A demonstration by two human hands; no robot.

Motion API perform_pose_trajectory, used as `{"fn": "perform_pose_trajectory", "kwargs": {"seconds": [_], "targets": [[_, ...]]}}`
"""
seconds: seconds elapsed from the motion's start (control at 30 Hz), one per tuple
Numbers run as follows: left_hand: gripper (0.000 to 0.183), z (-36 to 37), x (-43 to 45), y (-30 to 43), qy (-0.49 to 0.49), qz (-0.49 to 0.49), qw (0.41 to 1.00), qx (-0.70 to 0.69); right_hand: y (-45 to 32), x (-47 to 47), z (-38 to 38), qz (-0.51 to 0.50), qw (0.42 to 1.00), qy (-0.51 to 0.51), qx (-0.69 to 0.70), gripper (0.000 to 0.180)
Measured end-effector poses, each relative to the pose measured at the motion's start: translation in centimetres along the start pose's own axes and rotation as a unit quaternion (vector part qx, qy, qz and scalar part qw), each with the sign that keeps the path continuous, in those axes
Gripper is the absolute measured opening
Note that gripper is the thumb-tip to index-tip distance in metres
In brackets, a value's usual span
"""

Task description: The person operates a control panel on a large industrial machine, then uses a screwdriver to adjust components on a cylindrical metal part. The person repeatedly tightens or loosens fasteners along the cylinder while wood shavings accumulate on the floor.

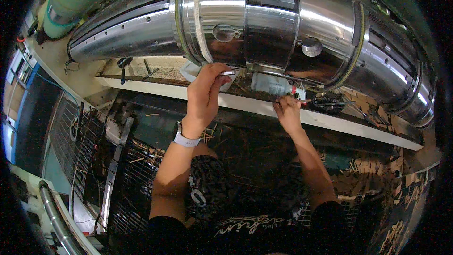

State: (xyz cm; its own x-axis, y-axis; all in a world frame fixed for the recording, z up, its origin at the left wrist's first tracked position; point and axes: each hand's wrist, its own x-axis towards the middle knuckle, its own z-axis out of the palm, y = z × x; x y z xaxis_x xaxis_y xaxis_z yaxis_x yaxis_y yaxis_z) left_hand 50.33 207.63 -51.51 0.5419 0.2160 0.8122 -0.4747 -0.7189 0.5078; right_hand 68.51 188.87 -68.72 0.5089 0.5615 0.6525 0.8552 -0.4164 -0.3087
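Note:
My left hand [209,85], with a pale-strapped watch [186,140] on its wrist, pinches a small metal piece [228,73] just below the underside of a large polished steel roller [226,47]. The piece's exact kind cannot be made out. My right hand [288,110] is lower and to the right, over a white beam [247,102]. Its fingers are curled beside the red neck of a clear plastic bottle [270,84] lying on its side. Whether those fingers grip anything is unclear. A white container [190,71] is partly hidden behind my left hand.
Loose tools [151,73] and a black-handled item [123,69] lie in the trough left of my hands. Dark clutter [327,102] sits to the right. Cardboard scraps [375,166] and wire mesh [76,159] are lower down. A green cylinder [67,14] stands upper left.

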Motion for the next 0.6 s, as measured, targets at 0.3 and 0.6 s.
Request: {"fn": "perform_pose_trajectory", "kwargs": {"seconds": [0.3,0.6], "targets": [[0.027,-0.9,1.1,0.8,-0.053,0.046,0.997,0.043,0.1,-0.2,-0.4,0.0,1.0,-0.012,-0.012,0.021],[0.014,-1.7,3.4,1.0,-0.169,0.09,0.979,0.075,0.4,-0.4,-0.6,0.001,1.0,-0.012,-0.02,0.023]]}}
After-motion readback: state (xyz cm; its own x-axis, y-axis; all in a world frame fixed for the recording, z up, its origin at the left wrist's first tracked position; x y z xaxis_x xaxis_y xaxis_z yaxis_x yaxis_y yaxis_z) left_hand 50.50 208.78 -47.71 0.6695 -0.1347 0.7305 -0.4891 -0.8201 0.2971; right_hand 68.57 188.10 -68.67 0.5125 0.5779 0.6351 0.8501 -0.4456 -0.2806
